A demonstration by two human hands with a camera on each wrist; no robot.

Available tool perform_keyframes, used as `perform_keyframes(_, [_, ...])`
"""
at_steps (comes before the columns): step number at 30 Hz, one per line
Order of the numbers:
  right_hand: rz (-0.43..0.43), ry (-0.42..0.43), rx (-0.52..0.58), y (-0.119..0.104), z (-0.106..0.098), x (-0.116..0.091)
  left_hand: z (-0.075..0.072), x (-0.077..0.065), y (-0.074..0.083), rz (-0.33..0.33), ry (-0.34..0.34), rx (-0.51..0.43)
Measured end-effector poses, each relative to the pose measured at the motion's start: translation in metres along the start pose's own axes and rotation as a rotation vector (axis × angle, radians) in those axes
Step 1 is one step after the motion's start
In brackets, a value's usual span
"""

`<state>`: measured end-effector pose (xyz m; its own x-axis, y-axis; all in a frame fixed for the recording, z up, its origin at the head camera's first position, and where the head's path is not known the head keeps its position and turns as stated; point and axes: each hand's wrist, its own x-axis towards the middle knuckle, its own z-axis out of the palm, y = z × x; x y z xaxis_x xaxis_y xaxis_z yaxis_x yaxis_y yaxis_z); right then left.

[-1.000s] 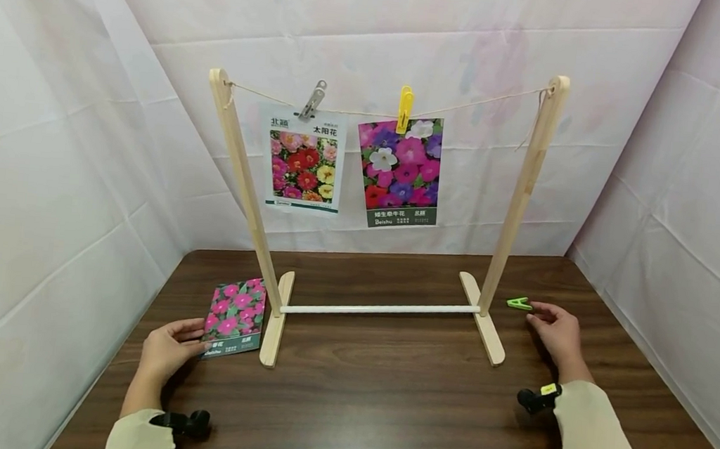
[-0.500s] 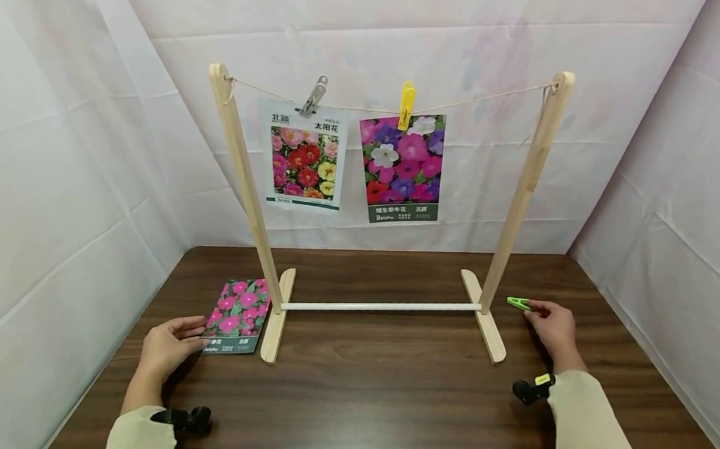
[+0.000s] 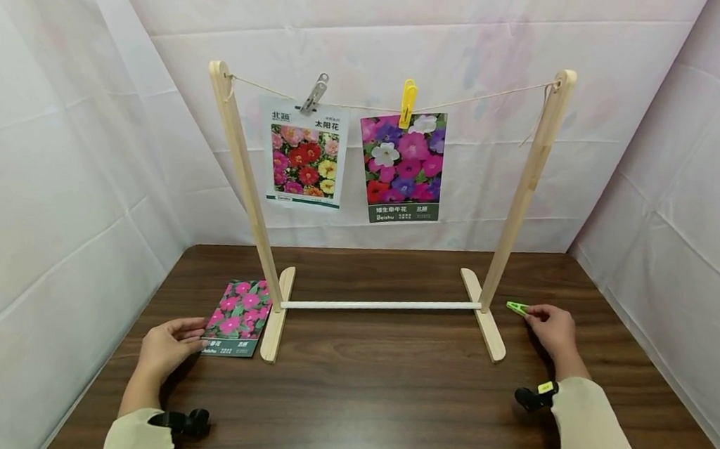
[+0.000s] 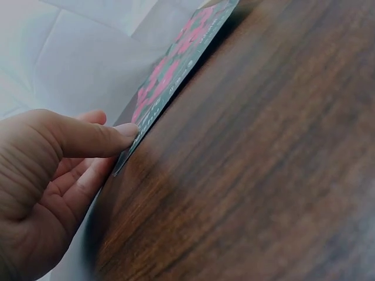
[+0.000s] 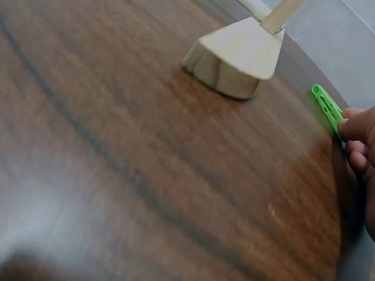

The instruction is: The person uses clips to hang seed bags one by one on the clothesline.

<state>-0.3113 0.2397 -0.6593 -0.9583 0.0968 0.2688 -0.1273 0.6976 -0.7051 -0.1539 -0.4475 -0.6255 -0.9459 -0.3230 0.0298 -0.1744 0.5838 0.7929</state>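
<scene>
At the table's left, my left hand (image 3: 166,347) pinches the lower left corner of a seed packet (image 3: 240,317) printed with pink flowers. Its thumb (image 4: 111,139) lies on top of that corner in the left wrist view. The packet's right edge is close beside the left foot of a wooden stand (image 3: 272,337). On the other side, my right hand (image 3: 553,331) holds one end of a green clothespin (image 3: 516,308) between thumb and fingers. The right wrist view shows the clothespin (image 5: 328,108) pointing away from the fingertips, low over the table.
A string (image 3: 481,95) spans the stand's two posts. From it hang a white seed packet (image 3: 304,160) under a grey clip (image 3: 315,94) and a petunia-like packet (image 3: 400,168) under a yellow clip (image 3: 407,103). A white rod (image 3: 379,306) joins the feet. Pale cloth surrounds the table.
The pink-flowered packet has turned and shifted slightly right, toward the stand's foot, with my left hand still at its corner. In my right hand the green clothespin has changed its angle a little.
</scene>
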Motion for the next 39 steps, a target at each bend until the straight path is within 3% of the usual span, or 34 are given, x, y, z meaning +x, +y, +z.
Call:
perform_keyframes(9, [0.024,-0.012,0.045,0.003,-0.001,-0.007,-0.001,-0.004,-0.001,-0.012,0.007,-0.038])
perform_keyframes(14, [0.014,-0.071,0.040,0.003,-0.001,-0.005,0.000,-0.005,0.001,-0.009,-0.018,-0.014])
perform_keyframes(19, [-0.029,-0.139,-0.034,0.003,0.000,-0.003,0.000,-0.005,0.005,0.008,-0.030,0.080])
perform_keyframes(25, [-0.029,-0.115,-0.045,0.002,0.002,-0.006,-0.002,-0.006,0.011,0.008,-0.025,0.193])
perform_keyframes(39, [-0.026,-0.078,-0.006,0.001,0.001,-0.010,0.000,-0.004,0.006,-0.026,-0.026,0.056])
